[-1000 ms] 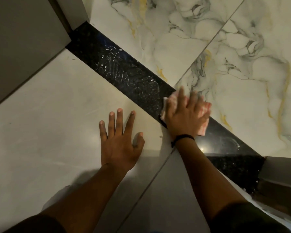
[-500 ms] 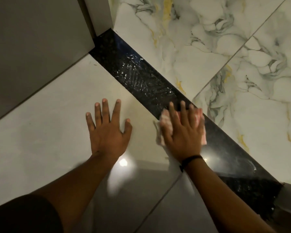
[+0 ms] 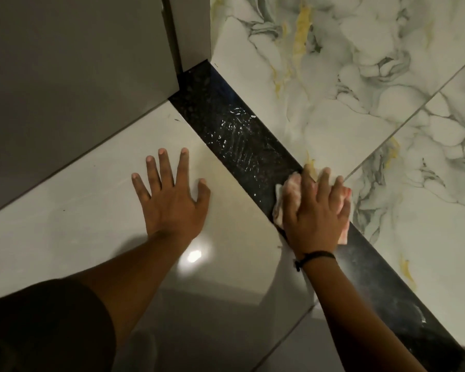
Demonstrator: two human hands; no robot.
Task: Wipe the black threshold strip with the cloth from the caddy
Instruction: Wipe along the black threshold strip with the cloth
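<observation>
black threshold strip [image 3: 242, 146], glossy, wet white streaks

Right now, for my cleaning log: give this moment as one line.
step: wipe | right hand: presses cloth on black threshold strip | left hand: flat on grey tile

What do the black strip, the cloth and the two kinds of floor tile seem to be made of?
Black threshold strip: probably polished granite or similar stone; dark, speckled, with glinting wet streaks.
Cloth: soft fabric, pale with pinkish tints; it crumples under the right hand.
Veined tile: marble or marble-print ceramic, undecidable.
Plain grey tile: glossy ceramic, probably; it mirrors a light.
</observation>
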